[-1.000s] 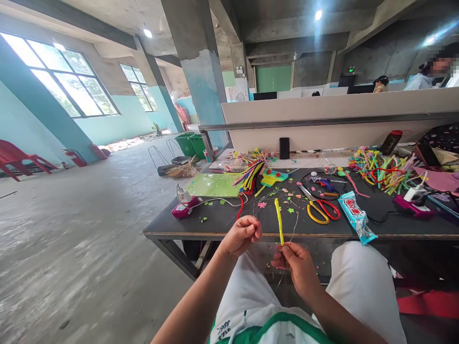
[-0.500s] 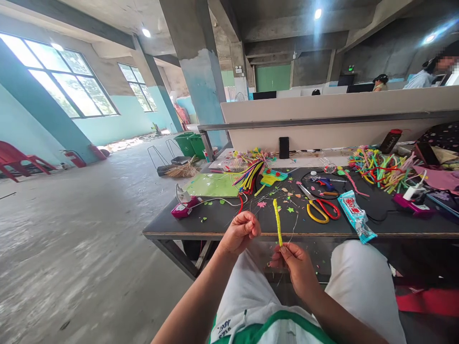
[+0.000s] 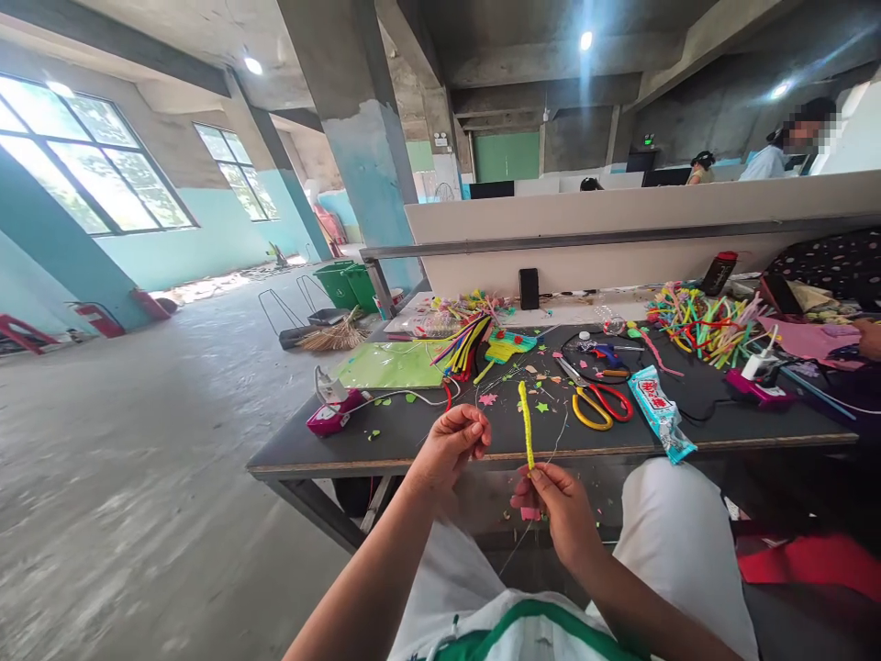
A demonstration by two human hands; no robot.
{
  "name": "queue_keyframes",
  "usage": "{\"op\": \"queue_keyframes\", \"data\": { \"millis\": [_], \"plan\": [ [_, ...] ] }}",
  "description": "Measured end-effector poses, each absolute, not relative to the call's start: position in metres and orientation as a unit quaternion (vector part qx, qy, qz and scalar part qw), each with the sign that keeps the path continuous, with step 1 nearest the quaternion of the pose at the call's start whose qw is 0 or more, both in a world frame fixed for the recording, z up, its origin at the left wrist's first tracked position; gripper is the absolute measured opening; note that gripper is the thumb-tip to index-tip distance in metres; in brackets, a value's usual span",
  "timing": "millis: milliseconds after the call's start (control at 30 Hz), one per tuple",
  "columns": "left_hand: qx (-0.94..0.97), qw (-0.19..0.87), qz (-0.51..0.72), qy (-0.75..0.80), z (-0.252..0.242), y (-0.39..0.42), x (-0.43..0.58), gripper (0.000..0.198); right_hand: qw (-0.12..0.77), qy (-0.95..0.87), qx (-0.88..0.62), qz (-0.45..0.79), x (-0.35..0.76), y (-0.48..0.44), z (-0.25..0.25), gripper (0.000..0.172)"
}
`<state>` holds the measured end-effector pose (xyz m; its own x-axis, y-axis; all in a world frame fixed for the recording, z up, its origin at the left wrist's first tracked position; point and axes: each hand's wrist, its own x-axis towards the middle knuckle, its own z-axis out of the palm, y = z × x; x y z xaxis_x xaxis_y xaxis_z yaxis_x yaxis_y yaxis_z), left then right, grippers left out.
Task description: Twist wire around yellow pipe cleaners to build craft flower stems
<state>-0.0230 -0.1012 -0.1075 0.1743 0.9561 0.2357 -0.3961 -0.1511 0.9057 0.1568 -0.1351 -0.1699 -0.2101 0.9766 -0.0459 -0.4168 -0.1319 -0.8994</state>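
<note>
My right hand [image 3: 561,509] pinches the lower end of a yellow pipe cleaner [image 3: 526,422], which stands upright in front of the table edge. A thin, pale wire or thread [image 3: 563,431] shows beside it, and another trails below the hand. To its left, my left hand [image 3: 458,442] is closed in a pinch at the table's front edge, apart from the pipe cleaner. Whatever its fingertips hold is too fine to make out. Scissors [image 3: 596,404] with yellow and red handles lie on the table beyond my right hand.
The dark table [image 3: 413,436] carries foam scraps, a green sheet [image 3: 389,365], bundles of pipe cleaners [image 3: 708,321], a glue gun [image 3: 609,355], a blue wrapper [image 3: 661,413] and purple power sockets [image 3: 337,413]. A phone [image 3: 529,289] leans on the back panel. Another person's hand [image 3: 870,340] shows at right.
The view has turned slightly right, so the scene sits farther left. Both hands keep nearly the same pose, and the pipe cleaner remains in my right hand. Another person's hand now shows at the right edge.
</note>
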Motion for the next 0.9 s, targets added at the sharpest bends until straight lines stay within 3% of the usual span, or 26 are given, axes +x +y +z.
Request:
{"op": "queue_keyframes", "data": {
  "millis": [333, 533, 600, 733, 900],
  "plan": [
    [0.486, 0.573, 0.600, 0.273, -0.090, -0.110, -0.005, 0.017, 0.519, -0.459, -0.369, 0.620, 0.164, -0.136, -0.158, 0.036],
    [0.462, 0.576, 0.629, 0.245, -0.123, -0.130, 0.026, 0.055, 0.562, -0.488, -0.367, 0.559, 0.170, -0.136, -0.147, 0.032],
    [0.457, 0.602, 0.596, 0.272, -0.140, -0.136, 0.036, 0.052, 0.567, -0.501, -0.371, 0.538, 0.169, -0.136, -0.149, 0.032],
    [0.474, 0.562, 0.594, 0.327, -0.158, -0.137, 0.044, 0.027, 0.557, -0.512, -0.361, 0.545, 0.164, -0.135, -0.158, 0.034],
    [0.435, 0.607, 0.580, 0.325, -0.153, -0.133, 0.045, 0.028, 0.534, -0.516, -0.361, 0.564, 0.168, -0.133, -0.158, 0.035]
  ]
}}
